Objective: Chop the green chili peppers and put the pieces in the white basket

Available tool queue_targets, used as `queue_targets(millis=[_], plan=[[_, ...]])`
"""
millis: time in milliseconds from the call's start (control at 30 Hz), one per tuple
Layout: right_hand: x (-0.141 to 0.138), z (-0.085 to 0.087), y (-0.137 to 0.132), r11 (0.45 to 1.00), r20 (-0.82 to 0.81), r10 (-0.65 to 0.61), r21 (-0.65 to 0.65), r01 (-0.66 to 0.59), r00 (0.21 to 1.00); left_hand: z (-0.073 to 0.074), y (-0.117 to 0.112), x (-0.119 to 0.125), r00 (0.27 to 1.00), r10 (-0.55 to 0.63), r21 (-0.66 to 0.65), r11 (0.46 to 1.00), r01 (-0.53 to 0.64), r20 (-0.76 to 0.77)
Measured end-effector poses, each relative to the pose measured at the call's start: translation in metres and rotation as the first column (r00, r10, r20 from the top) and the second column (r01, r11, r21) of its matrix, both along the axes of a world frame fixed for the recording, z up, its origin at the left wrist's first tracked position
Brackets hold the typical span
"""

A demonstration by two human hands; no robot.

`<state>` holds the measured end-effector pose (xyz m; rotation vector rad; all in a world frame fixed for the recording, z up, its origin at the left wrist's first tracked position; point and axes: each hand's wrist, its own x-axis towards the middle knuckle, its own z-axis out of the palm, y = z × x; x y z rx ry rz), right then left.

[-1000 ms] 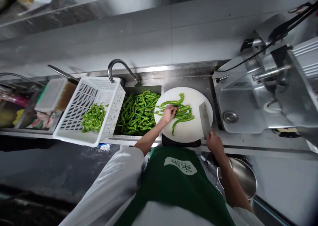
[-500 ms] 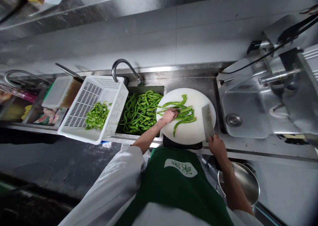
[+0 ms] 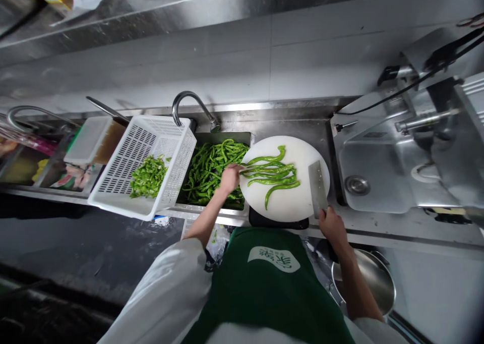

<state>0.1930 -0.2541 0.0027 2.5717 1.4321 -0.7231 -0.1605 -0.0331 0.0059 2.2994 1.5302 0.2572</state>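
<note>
While the white basket (image 3: 176, 173) sits out at nine o'clock, the board (image 3: 291, 207) takes dial centre, pepper pile (image 3: 212, 168) just off its nine. Knife (image 3: 316, 182) at three, handle gripped in my right hand (image 3: 333, 228) near four. My left hand (image 3: 229, 179), at nine, is at the thin ends of loose peppers (image 3: 288, 169) lying mid-board; can't tell if it's pinching. I'd keep ends even, peppers flat, fingers clear of the blade.
</note>
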Motion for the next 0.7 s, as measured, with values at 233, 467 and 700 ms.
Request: queue_targets(millis=[233,467,700], plan=[[0.000,0.002,0.002,1.000,-0.010,-0.004,-0.022,0.004,1.000,-0.024,-0.020,0.135,0.948,-0.317,-0.145,0.940,0.309,-0.039],[-0.001,0.001,0.000,0.999,-0.070,-0.051,0.010,0.052,0.996,-0.039,-0.039,0.145,0.945,-0.326,-0.050,0.944,0.327,0.033],[0.000,-0.002,-0.002,0.999,-0.067,-0.043,0.022,0.045,0.997,-0.043,-0.017,0.141,0.977,-0.210,-0.080,0.974,0.212,0.026]])
